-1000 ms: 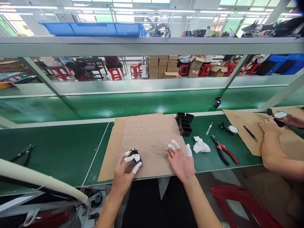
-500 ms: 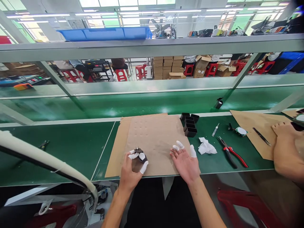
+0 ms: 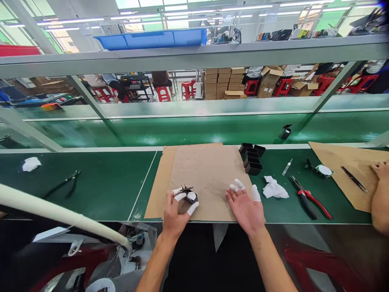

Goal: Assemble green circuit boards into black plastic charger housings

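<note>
My left hand [image 3: 178, 211] has its thumb and fingers, some in white finger cots, closed around a small black plug adapter [image 3: 191, 198]. Metal prongs stick up from a flap on the adapter, and a white part shows inside its body. Brown cardboard [image 3: 206, 174] lies underneath. To the right, my right hand [image 3: 245, 209] rests palm up at the cardboard's lower right edge, its fingers spread and holding nothing. White cots cover its thumb and two of its fingers. Close to it lies a crumpled white tissue [image 3: 275, 188].
Several black housings [image 3: 253, 158] stand behind my right hand. Farther right lie a small tube [image 3: 287, 166], red-handled pliers [image 3: 310, 198], a round white part [image 3: 324, 170] and tweezers [image 3: 354, 179], near a co-worker's arm [image 3: 381, 198]. Cutters [image 3: 68, 182] lie left; a pale hose [image 3: 67, 213] crosses the lower left.
The view has turned left, so the bench things sit farther right and a white tissue shows at far left. My left hand has tilted the adapter slightly; my right hand keeps its pose.
</note>
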